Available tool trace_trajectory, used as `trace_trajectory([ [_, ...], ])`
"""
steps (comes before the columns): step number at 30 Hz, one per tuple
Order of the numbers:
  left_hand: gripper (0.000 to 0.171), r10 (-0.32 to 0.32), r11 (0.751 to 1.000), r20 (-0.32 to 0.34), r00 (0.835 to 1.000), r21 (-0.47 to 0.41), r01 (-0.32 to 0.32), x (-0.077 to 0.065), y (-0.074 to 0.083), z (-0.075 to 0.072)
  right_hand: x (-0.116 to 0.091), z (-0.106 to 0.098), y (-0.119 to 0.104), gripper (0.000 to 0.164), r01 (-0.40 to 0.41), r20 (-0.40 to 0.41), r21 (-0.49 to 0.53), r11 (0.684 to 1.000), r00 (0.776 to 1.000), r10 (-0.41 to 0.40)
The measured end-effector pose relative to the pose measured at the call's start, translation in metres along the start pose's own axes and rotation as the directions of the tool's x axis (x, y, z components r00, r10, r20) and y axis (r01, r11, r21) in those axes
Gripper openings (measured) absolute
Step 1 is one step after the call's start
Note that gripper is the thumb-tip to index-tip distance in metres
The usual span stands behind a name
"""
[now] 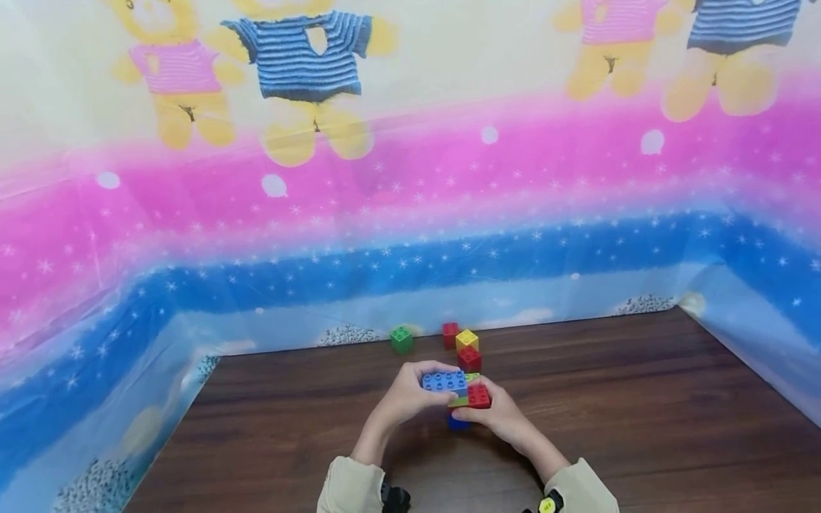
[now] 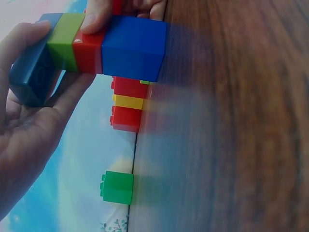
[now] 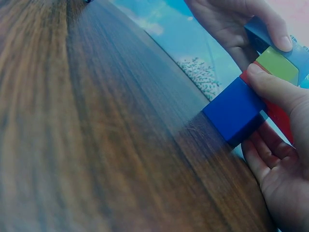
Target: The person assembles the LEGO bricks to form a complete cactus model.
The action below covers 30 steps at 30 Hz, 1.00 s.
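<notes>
Several toy building bricks form a stack in front of the person. Its top is a lighter blue, long studded brick (image 1: 442, 381), which the left hand (image 1: 403, 396) grips between thumb and fingers. Beneath it comes a lime green brick (image 2: 64, 46), then a red brick (image 1: 479, 394) that the right hand (image 1: 509, 419) pinches, with the thumb on its near side. Lowest is a dark blue brick (image 2: 134, 47), close above or on the tabletop; I cannot tell whether it touches. Fingers hide parts of the red and lime bricks.
Behind the hands on the dark wooden table (image 1: 641, 413) stand a red brick (image 1: 470, 358), a yellow brick (image 1: 467, 340) and another red brick (image 1: 450, 334). A green brick (image 1: 401, 340) stands farther left near the back edge. A printed cloth (image 1: 410, 214) hangs around the table.
</notes>
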<state>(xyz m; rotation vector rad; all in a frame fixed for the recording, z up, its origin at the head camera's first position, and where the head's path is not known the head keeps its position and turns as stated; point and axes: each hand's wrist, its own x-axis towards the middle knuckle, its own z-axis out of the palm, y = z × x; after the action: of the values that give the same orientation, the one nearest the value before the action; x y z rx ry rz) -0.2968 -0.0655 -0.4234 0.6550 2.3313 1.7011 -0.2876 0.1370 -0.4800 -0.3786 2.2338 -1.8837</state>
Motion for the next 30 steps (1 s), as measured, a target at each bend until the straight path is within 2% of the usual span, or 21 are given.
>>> trace_trajectory([
  [8, 0.036, 0.002, 0.999, 0.002, 1.000, 0.033, -0.002, -0.002, 0.002, 0.002, -0.001, 0.000, 0.002, 0.058, 0.000, 0.000, 0.006, 1.000, 1.000, 0.000],
  [15, 0.039, -0.024, 1.000, 0.036, 0.999, 0.021, 0.023, 0.001, 0.010, 0.003, -0.003, -0.005, 0.001, 0.057, 0.009, -0.024, -0.003, 1.000, 1.000, -0.009],
  [20, 0.039, -0.008, 0.999, 0.065, 0.998, 0.032, 0.006, 0.001, 0.014, -0.003, -0.001, -0.004, 0.001, 0.058, 0.016, -0.004, 0.003, 1.000, 1.000, -0.016],
  [25, 0.041, -0.002, 1.000, 0.112, 0.994, 0.007, 0.001, 0.000, 0.016, -0.012, 0.000, -0.002, -0.001, 0.058, 0.028, 0.017, -0.004, 1.000, 0.999, -0.028],
  [27, 0.042, 0.021, 1.000, 0.108, 0.994, 0.013, -0.023, -0.001, 0.017, -0.015, 0.000, -0.003, -0.002, 0.058, 0.035, 0.014, -0.020, 0.999, 0.999, -0.034],
  [30, 0.042, 0.054, 0.997, 0.067, 0.996, 0.048, -0.057, -0.003, 0.017, -0.019, -0.002, -0.003, -0.001, 0.058, 0.029, 0.011, -0.030, 0.999, 1.000, -0.029],
])
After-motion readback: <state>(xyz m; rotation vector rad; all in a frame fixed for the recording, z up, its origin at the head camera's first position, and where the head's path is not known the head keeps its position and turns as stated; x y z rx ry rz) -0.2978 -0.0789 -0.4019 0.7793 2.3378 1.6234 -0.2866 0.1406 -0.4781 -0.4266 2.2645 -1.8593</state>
